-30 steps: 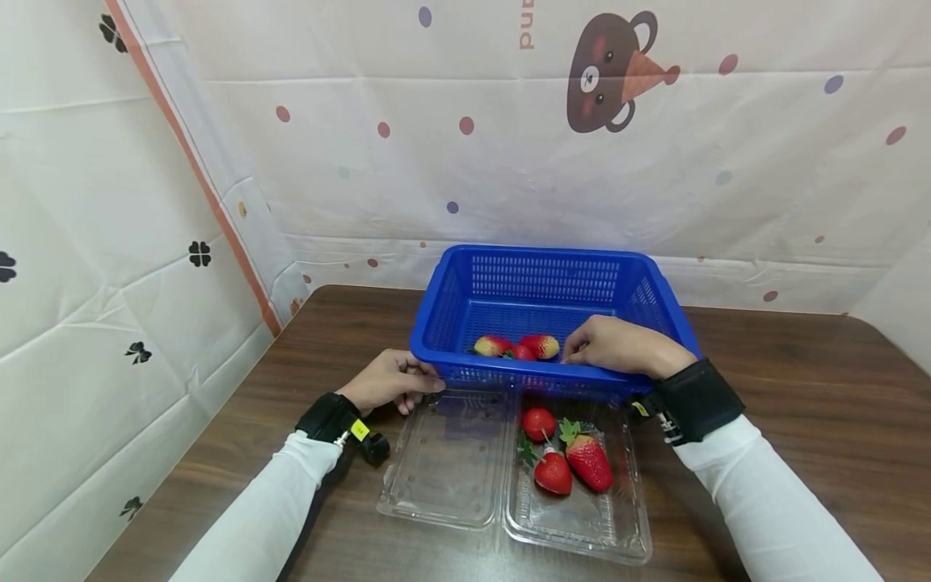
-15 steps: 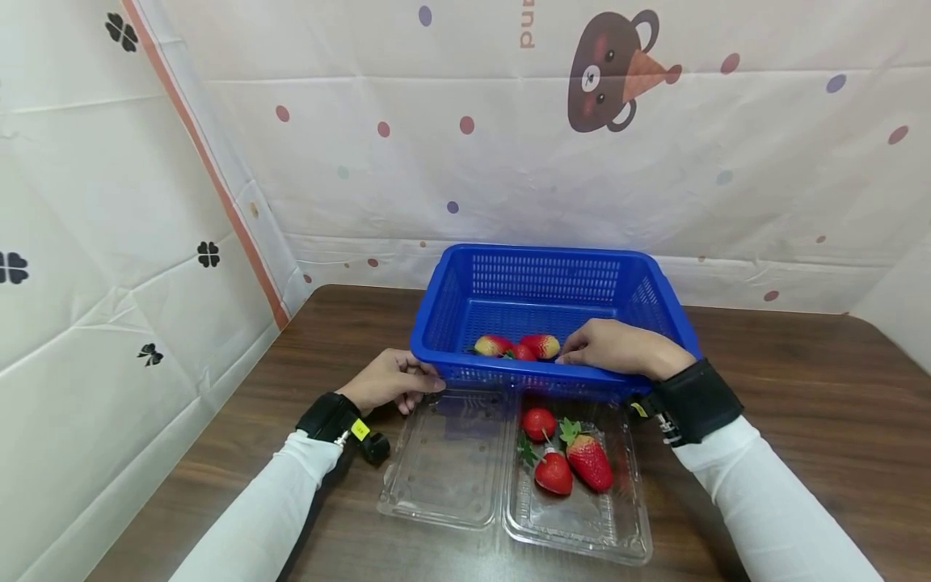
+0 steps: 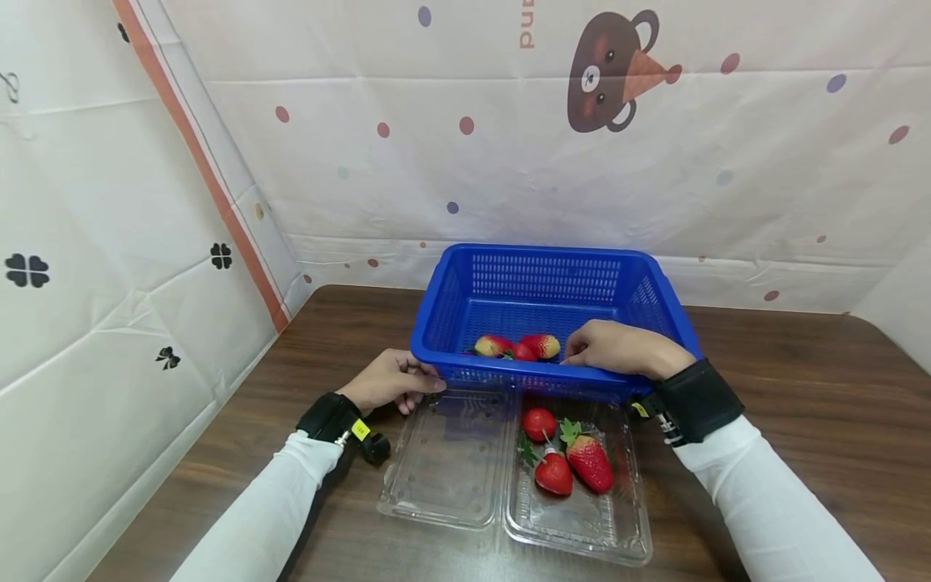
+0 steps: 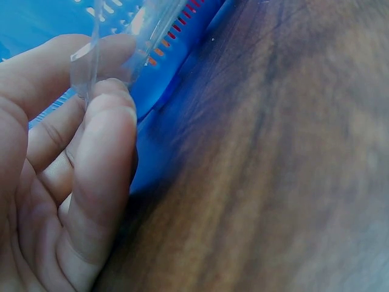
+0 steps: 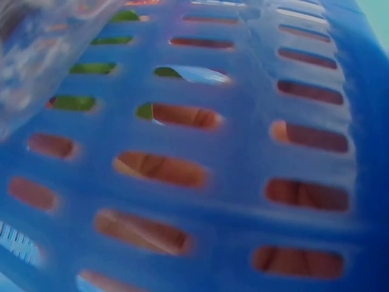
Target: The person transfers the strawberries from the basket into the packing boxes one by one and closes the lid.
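My left hand (image 3: 393, 384) pinches the back left corner of a clear plastic clamshell box between thumb and fingers; the left wrist view shows the plastic edge (image 4: 91, 67) in that pinch. The box lies open, its lid (image 3: 447, 477) on the left. Three red strawberries (image 3: 589, 463) lie in its right half. My right hand (image 3: 621, 346) reaches over the front wall of a blue basket (image 3: 545, 252), fingertips hidden behind the rim. Through the basket's slots, the right wrist view shows fingers (image 5: 161, 169) beside a green leaf (image 5: 73, 102); I cannot tell whether they hold anything.
Several strawberries (image 3: 539, 346) sit near the basket's front wall, left of the right hand. The basket stands on a brown wooden table (image 3: 785, 380), right behind the box. A printed white cloth (image 3: 349, 170) hangs behind and to the left.
My right fingertips shifted slightly left inside the basket, then back right. The left hand, the box and the strawberries in it stayed in place.
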Motion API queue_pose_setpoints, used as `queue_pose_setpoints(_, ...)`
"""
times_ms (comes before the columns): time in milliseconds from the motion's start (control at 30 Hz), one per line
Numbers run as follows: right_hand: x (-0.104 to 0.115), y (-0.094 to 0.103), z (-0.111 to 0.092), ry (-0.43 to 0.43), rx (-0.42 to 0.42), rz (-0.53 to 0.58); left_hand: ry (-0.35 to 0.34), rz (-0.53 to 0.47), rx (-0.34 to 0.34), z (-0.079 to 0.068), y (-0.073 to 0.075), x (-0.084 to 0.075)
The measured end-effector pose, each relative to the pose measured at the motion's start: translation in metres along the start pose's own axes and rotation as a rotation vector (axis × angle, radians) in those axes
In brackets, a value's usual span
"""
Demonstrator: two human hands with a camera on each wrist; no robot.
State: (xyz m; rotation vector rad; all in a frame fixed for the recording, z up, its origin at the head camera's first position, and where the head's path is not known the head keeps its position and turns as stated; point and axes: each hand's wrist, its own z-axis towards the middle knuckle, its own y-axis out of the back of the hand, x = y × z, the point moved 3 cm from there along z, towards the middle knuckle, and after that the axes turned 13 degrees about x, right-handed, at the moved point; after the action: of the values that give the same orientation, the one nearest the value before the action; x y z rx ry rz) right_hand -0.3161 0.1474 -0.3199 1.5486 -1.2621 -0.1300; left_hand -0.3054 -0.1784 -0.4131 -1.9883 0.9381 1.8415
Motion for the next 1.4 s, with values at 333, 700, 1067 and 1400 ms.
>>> queue_pose_setpoints(333,0.0,0.002,-0.002,-0.015,-0.034,0.021,0.001,-0.005,-0.003,0.001,0.0,0.0)
queue_pose_setpoints(700,0.003,0.002,-0.003,0.043,-0.177,-0.053,0.019,0.008,-0.01,0.0,0.001,0.004)
queue_pose_setpoints(1067,0.012,0.007,-0.011,0.013,-0.254,-0.068,0.005,-0.005,-0.011,0.0,0.0,0.004)
queue_pose_setpoints(1400,0.02,0.011,-0.018,0.006,-0.269,-0.064,-0.005,-0.006,0.004,0.0,0.0,0.003)
